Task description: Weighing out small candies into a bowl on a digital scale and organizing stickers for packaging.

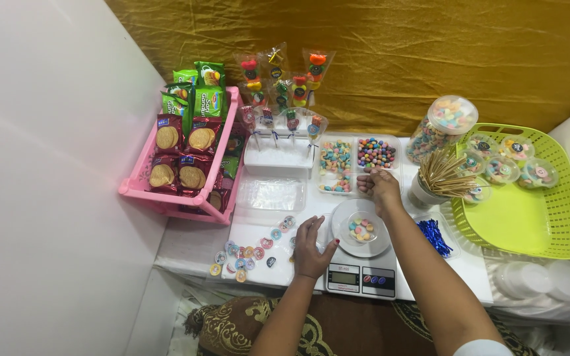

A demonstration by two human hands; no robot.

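My left hand [311, 247] rests flat on the white table beside a small kitchen scale [361, 277], fingers spread, holding nothing. On the scale's round platform sits a clear round cup [362, 230] with a few pastel candies in it. My right hand [379, 184] reaches past the cup to the near edge of a clear tray of mixed-colour candies [375, 153], with fingers curled as if pinching candies; what it grips is hidden. A second tray of pastel candies [336, 158] lies to its left.
Round stickers [252, 252] are scattered left of my left hand. A pink basket of biscuit packs [189, 158] stands at left, candy skewers in wrappers [282, 86] at the back. A cup of wooden sticks [440, 178], a candy jar [442, 128], a green basket [529, 211], blue twist ties [435, 236] and stacked lids [542, 280] lie right.
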